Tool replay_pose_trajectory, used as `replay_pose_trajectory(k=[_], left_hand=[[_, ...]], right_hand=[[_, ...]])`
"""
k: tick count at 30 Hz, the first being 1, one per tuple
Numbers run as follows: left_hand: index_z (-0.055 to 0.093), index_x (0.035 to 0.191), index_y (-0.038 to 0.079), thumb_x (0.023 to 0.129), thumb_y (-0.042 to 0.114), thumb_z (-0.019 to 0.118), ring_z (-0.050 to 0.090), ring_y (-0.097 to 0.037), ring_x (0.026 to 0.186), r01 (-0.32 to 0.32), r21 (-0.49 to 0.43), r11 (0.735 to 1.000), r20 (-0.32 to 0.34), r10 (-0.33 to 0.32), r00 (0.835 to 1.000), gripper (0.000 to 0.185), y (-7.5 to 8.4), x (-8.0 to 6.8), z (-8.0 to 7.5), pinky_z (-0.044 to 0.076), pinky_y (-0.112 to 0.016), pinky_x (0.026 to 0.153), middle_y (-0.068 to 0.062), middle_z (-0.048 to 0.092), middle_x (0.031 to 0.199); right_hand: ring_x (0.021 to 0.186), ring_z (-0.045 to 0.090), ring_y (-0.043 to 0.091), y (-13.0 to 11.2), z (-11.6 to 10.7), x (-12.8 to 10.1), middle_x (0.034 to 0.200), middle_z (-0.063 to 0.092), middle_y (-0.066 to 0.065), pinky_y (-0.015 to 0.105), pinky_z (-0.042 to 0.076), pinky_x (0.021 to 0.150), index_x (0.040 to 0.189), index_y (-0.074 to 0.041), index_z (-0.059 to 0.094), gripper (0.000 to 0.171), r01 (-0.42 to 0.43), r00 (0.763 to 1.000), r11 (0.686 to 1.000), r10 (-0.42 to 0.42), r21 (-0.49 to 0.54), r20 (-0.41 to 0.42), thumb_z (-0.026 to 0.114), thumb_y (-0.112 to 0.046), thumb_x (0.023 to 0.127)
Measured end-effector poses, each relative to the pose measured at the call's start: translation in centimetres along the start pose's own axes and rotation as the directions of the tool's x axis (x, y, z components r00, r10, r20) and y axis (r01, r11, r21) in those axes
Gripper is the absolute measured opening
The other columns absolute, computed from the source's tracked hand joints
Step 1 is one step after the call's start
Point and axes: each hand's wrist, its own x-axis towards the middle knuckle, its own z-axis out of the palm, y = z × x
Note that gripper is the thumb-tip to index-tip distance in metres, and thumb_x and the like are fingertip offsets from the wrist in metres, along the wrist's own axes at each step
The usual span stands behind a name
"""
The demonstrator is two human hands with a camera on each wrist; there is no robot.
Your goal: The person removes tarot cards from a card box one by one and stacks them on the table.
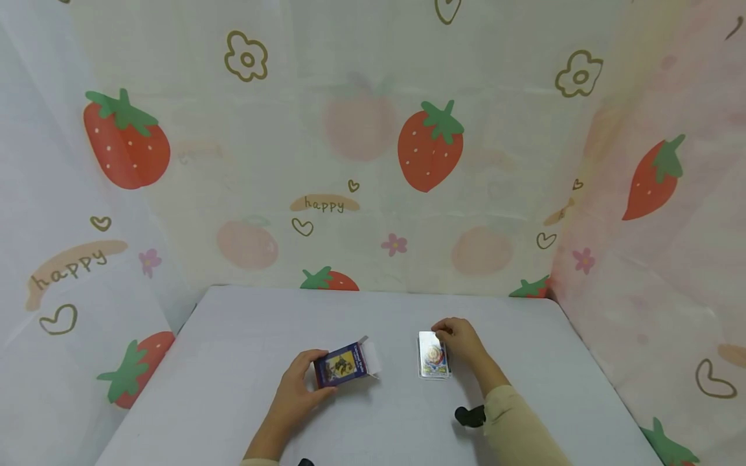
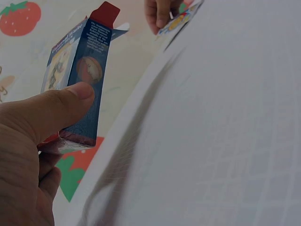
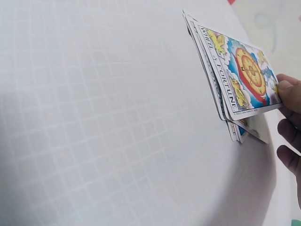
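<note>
My left hand grips a dark blue tarot card box between thumb and fingers. The box is tilted, and its white end flap stands out on the right. In the left wrist view the thumb lies across the narrow side of the box, with a red flap raised at its top. To the right, my right hand pinches the far right corner of a small stack of tarot cards. The top card reads "Wheel of Fortune" and lies face up, with slightly uneven card edges below it.
A white cloth covers the table. Behind and beside it hang pale curtains printed with strawberries, hearts and flowers. A black strap end sticks out by the right sleeve.
</note>
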Motion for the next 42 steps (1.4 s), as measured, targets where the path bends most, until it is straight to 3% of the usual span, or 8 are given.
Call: replay_pose_trajectory(k=[9, 19, 35, 42], left_hand=[[0.06, 0.133, 0.02, 0.065, 0.016, 0.096, 0.056, -0.028, 0.135, -0.024, -0.013, 1.0, -0.023, 0.024, 0.999, 0.078, -0.1, 0.0, 0.2, 0.041, -0.051, 0.118, 0.001, 0.061, 0.137], [0.059, 0.133, 0.022, 0.067, 0.018, 0.096, 0.055, -0.025, 0.136, 0.001, -0.007, 1.0, -0.014, -0.001, 1.0, 0.076, -0.1, 0.1, 0.2, 0.04, -0.049, 0.12, 0.002, 0.061, 0.138], [0.06, 0.133, 0.022, 0.068, 0.018, 0.096, 0.054, -0.025, 0.137, 0.019, -0.008, 1.0, -0.012, -0.019, 1.0, 0.075, 0.0, 0.0, 0.1, 0.04, -0.049, 0.12, 0.002, 0.06, 0.138], [0.06, 0.133, 0.022, 0.067, 0.018, 0.096, 0.054, -0.026, 0.137, 0.028, -0.01, 1.0, -0.01, -0.028, 1.0, 0.075, 0.1, 0.0, 0.1, 0.04, -0.05, 0.12, 0.001, 0.06, 0.139]], right_hand=[[0.091, 0.063, 0.018, 0.3, 0.4, 0.1, 0.096, 0.073, 0.004, 0.042, 0.056, 0.084, 0.102, -0.009, 0.077, 0.011, -0.012, 0.999, 0.995, 0.009, -0.101, -0.031, 0.068, -0.006, 0.096], [0.089, 0.056, 0.019, 0.3, 0.8, -0.4, 0.093, 0.07, 0.002, 0.037, 0.049, 0.078, 0.103, -0.01, 0.077, 0.011, -0.057, 0.997, 0.989, 0.049, -0.134, -0.062, 0.068, -0.009, 0.097], [0.104, 0.061, 0.027, 0.6, 1.4, -0.1, 0.104, 0.072, 0.005, 0.049, 0.05, 0.094, 0.101, -0.016, 0.078, 0.009, -0.037, 0.998, 0.979, 0.024, -0.202, -0.064, 0.071, -0.012, 0.096], [0.104, 0.06, 0.025, 0.5, 1.4, -0.1, 0.104, 0.072, 0.004, 0.048, 0.051, 0.095, 0.104, -0.014, 0.077, 0.01, -0.06, 0.997, 0.985, 0.051, -0.161, -0.065, 0.071, -0.015, 0.097]])
